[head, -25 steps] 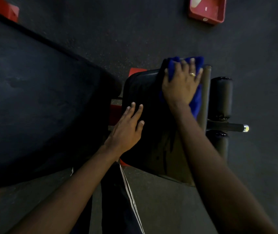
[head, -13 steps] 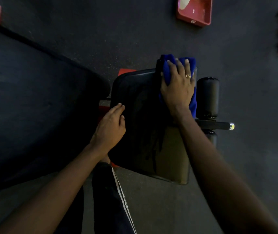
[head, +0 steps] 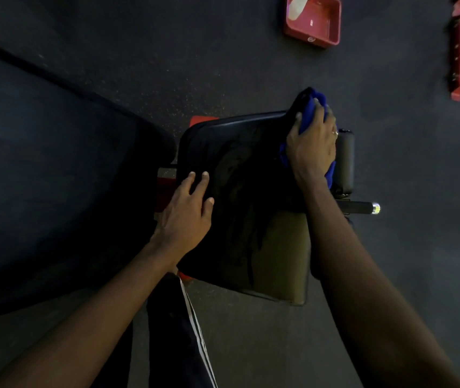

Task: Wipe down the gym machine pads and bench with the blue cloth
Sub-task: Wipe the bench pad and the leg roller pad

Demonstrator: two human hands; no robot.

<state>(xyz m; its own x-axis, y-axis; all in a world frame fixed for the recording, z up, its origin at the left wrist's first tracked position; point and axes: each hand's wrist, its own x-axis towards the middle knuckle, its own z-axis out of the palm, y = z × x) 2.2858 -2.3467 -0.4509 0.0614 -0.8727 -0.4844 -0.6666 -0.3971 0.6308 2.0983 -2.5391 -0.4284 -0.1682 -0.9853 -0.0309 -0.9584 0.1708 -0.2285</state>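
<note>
A black seat pad [head: 245, 191] of the gym machine lies below me, with wet streaks across its middle. My right hand [head: 311, 147] grips the bunched blue cloth [head: 311, 109] at the pad's far right corner, fingers curled round it. My left hand [head: 186, 211] rests flat on the pad's left edge, fingers straight. A large black bench pad [head: 55, 177] fills the left side. A black roller pad [head: 344, 161] sits just right of my right hand.
A black bar with a silver end [head: 363, 208] juts out to the right under the roller. A red tray [head: 312, 22] lies on the dark rubber floor at the top. Red frame parts [head: 459, 57] stand at the top right. My trouser leg [head: 178, 331] is below the pad.
My right hand has gone from flat on the cloth to bunching it at the pad's far right corner. My left hand has moved back onto the pad's left edge.
</note>
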